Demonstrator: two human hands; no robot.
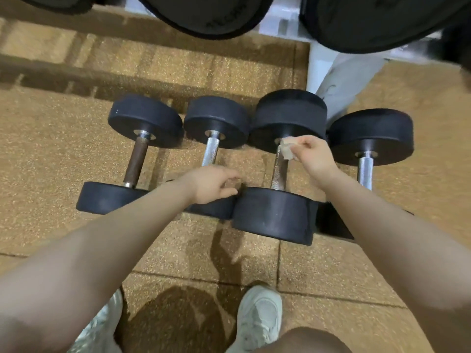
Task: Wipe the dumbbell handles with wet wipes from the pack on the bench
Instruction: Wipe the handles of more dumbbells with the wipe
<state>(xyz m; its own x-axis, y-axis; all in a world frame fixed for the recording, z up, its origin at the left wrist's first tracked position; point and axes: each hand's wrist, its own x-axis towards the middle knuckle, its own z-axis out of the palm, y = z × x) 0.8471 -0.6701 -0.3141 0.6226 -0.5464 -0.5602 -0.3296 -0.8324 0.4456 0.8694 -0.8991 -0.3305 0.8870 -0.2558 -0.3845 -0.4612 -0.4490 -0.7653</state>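
Several black dumbbells lie side by side on the floor. My right hand (pixel 317 159) pinches a folded wet wipe (pixel 286 148) against the top of the steel handle (pixel 279 171) of the third dumbbell (pixel 276 215). My left hand (pixel 210 183) hovers over the near end of the second dumbbell (pixel 216 121), fingers loosely curled and holding nothing; it hides the lower part of that handle. The leftmost dumbbell (pixel 144 121) has a brown handle. The rightmost dumbbell (pixel 370 136) has a bright steel handle. No pack of wipes is in view.
Large black weight plates (pixel 209 16) hang on a white rack (pixel 319 64) right above and behind the dumbbells. The floor is tan speckled rubber tile (pixel 51 154). My two light shoes (pixel 258 317) stand at the bottom of the view.
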